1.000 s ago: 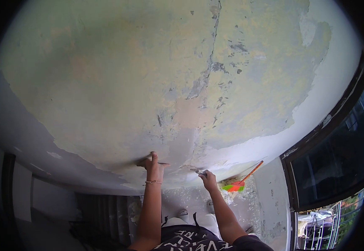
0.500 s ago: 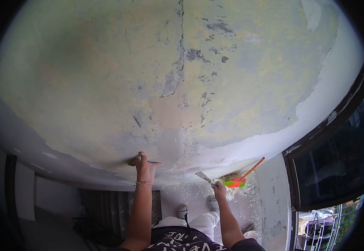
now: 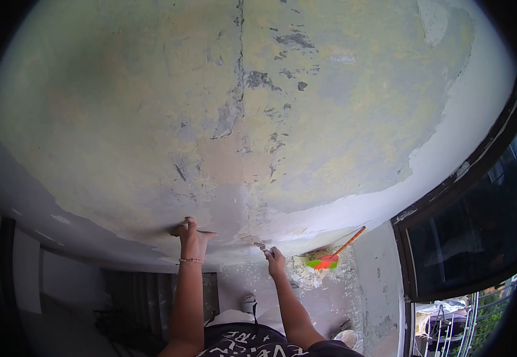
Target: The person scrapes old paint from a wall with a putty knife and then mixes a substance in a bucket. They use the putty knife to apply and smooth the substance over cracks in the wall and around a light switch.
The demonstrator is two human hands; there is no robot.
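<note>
- Head view: our left hand point(image 3: 192, 233) lies open and flat on the peeling wall point(image 3: 151, 119), apparently as a brace.
- Our right hand point(image 3: 275, 260) is closed around a scraper point(image 3: 261, 244), blade tip against the wall's flaking lower edge.
- A broom point(image 3: 330, 257) rests amid paint debris on the floor point(image 3: 321, 297).

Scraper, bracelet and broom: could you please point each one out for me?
scraper point(image 3: 261, 245), head view, on its blade at the wall.
bracelet point(image 3: 190, 260), head view, on the band around the left wrist.
broom point(image 3: 322, 262), head view, on its bristle head.
</note>
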